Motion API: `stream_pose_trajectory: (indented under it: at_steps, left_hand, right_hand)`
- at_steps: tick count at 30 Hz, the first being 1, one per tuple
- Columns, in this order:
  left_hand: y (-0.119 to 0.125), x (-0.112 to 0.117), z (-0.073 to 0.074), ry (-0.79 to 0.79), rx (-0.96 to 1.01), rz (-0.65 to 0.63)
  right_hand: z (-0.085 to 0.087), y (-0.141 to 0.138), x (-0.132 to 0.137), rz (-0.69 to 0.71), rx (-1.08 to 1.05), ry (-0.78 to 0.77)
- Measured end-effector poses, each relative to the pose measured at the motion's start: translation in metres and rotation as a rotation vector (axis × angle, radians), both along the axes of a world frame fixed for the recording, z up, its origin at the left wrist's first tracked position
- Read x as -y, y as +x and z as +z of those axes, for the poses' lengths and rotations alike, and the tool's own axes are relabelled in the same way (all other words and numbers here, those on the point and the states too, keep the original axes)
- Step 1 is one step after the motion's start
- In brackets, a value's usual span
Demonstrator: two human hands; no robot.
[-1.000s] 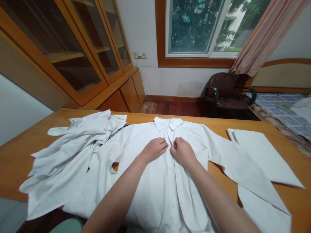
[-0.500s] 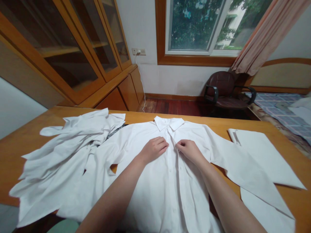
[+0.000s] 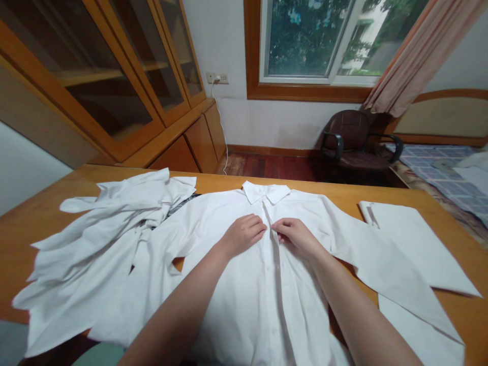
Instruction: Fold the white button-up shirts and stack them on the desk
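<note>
A white long-sleeved shirt (image 3: 236, 284) lies front up on the table, its collar at the far side and its sleeves spread out. Just below the collar, my left hand (image 3: 246, 233) is closed at the button side of the front opening, fingertips on the cloth. My right hand (image 3: 293, 233) pinches the edge of the other front panel between thumb and fingers, slightly raised. A small gap separates the two hands. Below them, several buttons run down the front. Whether a button is between my fingers is hidden.
A rumpled heap of white clothes (image 3: 95, 254) lies at left, touching the shirt's sleeve. Folded white cloth (image 3: 415, 244) sits at right, partly under the other sleeve. Both rest on the wooden table (image 3: 324, 188). Beyond are a glass-door cabinet (image 3: 168, 117), an armchair (image 3: 348, 137) and a bed (image 3: 438, 173).
My right hand has moved left with the panel edge, closer to my left hand, narrowing the front opening there. The left hand has barely shifted.
</note>
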State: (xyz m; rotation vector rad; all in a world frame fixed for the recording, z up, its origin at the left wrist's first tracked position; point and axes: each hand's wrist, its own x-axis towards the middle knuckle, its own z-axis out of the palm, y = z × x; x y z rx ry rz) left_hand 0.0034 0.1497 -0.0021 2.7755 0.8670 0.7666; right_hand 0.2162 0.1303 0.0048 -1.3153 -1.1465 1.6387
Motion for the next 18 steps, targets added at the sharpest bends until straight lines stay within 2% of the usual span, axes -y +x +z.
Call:
stream_pose_trajectory:
  at_steps: [12, 18]
  left_hand:
    - [0.000, 0.001, -0.003, 0.086, 0.021, 0.005]
    - [0.000, 0.000, -0.002, 0.213, 0.017, -0.014]
  right_hand:
    - [-0.002, -0.009, 0.002, -0.042, -0.133, -0.088]
    - [0.001, -0.011, 0.002, -0.103, -0.145, -0.103]
